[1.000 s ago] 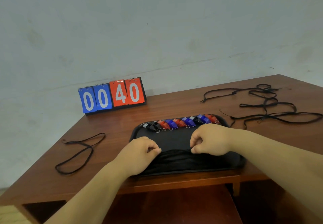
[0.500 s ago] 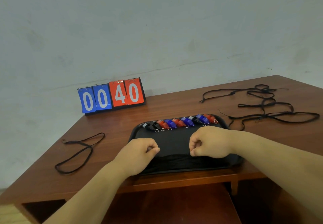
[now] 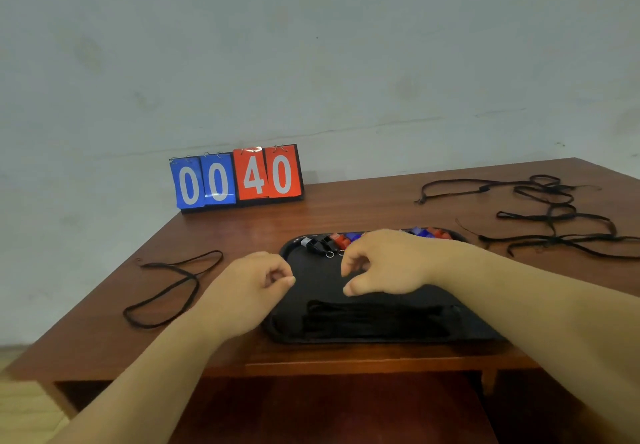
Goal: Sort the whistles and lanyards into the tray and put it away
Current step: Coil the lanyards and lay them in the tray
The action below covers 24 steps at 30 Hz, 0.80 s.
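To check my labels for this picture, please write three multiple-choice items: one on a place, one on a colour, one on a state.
1. Where does the folded lanyard bundle lie? A) on a chair B) in the near part of the tray C) on the floor
2. Which colour are the scoreboard cards that read 40? A) red B) blue C) green
3. How is the single lanyard left of the tray? A) coiled inside the tray B) hung on the scoreboard C) lying loose on the table
Key: 1 B, it lies inside the near rim; 2 A, the blue cards read 00; 3 C, it rests on the wood, apart from the tray.
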Available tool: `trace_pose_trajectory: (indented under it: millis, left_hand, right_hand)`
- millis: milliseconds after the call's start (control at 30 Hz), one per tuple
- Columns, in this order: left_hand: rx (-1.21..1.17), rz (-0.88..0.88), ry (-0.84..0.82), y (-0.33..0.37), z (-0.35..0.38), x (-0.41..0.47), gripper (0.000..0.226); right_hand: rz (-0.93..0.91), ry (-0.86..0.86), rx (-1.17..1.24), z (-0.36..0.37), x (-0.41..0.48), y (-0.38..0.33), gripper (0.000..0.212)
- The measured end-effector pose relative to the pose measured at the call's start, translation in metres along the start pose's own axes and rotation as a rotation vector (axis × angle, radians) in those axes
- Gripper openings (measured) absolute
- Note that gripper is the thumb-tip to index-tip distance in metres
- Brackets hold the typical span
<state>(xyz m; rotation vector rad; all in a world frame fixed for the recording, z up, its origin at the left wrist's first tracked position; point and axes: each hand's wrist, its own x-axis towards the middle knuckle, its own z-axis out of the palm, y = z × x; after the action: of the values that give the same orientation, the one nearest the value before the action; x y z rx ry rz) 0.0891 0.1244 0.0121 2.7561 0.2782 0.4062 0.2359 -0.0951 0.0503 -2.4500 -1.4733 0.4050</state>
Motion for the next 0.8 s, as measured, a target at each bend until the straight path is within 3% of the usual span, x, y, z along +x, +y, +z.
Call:
trace_pose_trajectory:
  millis: [267, 467, 633, 800]
  left_hand:
    - [0.082, -0.201, 0.07, -0.084, -0.041, -0.024, 0.009]
    - [0.163, -0.308, 0.13, -0.137, -0.052, -0.049, 0.033]
    - [0.141, -0.321, 0.106, -0.156, -0.042, -0.061, 0.035]
    - [0.167, -0.271, 0.137, -0.162, -0.033, -0.066, 0.021]
  right_hand:
    - [-0.175, -0.02, -0.095, 0.017, 0.078, -0.078, 0.028]
    - [-0.28, -0.027, -0.149, 0.047, 0.135, -0.132, 0.046]
    - [-0.3, -0.097, -0.221, 0.072, 0.169, -0.158, 0.06]
    - [-0.307, -0.087, -0.24, 0.079, 0.186, -0.16, 0.027]
